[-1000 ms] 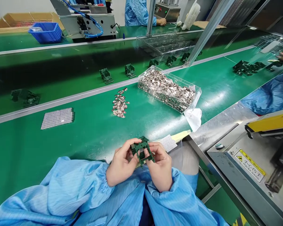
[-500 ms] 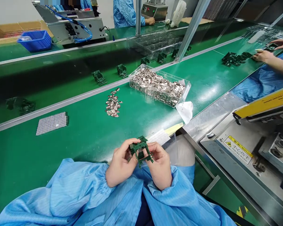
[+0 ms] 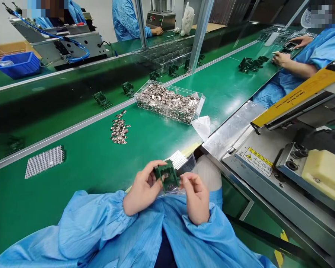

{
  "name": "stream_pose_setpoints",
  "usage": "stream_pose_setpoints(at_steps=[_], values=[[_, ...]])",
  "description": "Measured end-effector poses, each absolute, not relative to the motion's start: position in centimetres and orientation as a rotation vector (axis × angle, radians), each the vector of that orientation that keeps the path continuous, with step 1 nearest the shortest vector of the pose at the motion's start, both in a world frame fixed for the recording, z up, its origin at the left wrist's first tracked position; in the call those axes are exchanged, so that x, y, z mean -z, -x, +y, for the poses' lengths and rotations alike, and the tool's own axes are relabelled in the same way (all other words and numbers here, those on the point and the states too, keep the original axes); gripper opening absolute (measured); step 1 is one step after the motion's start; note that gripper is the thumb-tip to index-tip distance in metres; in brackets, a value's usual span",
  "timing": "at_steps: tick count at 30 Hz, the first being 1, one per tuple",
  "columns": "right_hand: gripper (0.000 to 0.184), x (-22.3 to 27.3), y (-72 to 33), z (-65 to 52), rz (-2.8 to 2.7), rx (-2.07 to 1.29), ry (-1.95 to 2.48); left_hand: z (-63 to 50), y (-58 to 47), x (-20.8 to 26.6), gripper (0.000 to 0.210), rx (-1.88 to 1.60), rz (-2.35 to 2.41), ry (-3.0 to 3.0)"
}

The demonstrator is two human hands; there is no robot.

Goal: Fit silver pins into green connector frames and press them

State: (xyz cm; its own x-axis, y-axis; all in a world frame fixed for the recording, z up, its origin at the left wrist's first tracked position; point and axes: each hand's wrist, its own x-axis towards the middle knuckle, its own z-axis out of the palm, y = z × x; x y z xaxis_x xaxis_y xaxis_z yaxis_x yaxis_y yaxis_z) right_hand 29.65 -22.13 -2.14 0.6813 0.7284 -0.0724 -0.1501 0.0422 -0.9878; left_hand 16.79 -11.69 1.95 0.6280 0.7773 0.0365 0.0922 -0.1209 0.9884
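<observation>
My left hand (image 3: 143,188) is closed around the left side of a green plastic frame (image 3: 173,173), its thumb reaching into the opening. The frame is box-like, with a small metal-looking piece inside. My right hand (image 3: 197,197) has its thumb and forefinger pinched at the frame's right edge; the fingertips partly hide what lies between them. Just behind the frame are a white ribbed strip block (image 3: 178,159) and a clear plastic bag (image 3: 191,163) at the table edge. Farther off, a loose pile of small metal pieces (image 3: 119,130) lies on the green table (image 3: 80,163).
A clear box (image 3: 167,102) full of metal pieces stands beyond, with white paper (image 3: 202,126) at its corner. Another white ribbed block (image 3: 44,160) lies left. A machine (image 3: 268,160) stands right. A co-worker's hands (image 3: 284,57) are near a pile of green frames (image 3: 251,64).
My right hand has drawn back from inside the frame to its right edge. The frame is turned a little. The whole view has swung right, so the surroundings sit farther left.
</observation>
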Motion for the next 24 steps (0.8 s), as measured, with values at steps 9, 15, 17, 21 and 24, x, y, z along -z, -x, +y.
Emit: stream_pose_setpoints(at_steps=[9,15,17,21,24], values=[[0.044,5.3,-30.7,-18.3,-0.558,-0.769,1.463,-8.8,-23.7,0.2,0.039,-0.881,0.641,-1.465],[0.045,5.6,-30.2,-18.4,-0.553,-0.7,1.461,-9.6,-23.8,1.1,0.038,-0.9,0.679,-1.451],[0.043,5.8,-30.0,-18.7,-0.554,-0.688,1.459,-9.9,-23.5,1.1,0.038,-0.882,0.68,-1.443],[0.04,6.1,-29.5,-18.8,-0.566,-0.674,1.455,-10.1,-23.3,1.1,0.037,-0.84,0.666,-1.451],[0.038,6.3,-29.4,-18.7,-0.6,-0.664,1.463,-9.9,-23.5,1.2,0.037,-0.844,0.676,-1.444]])
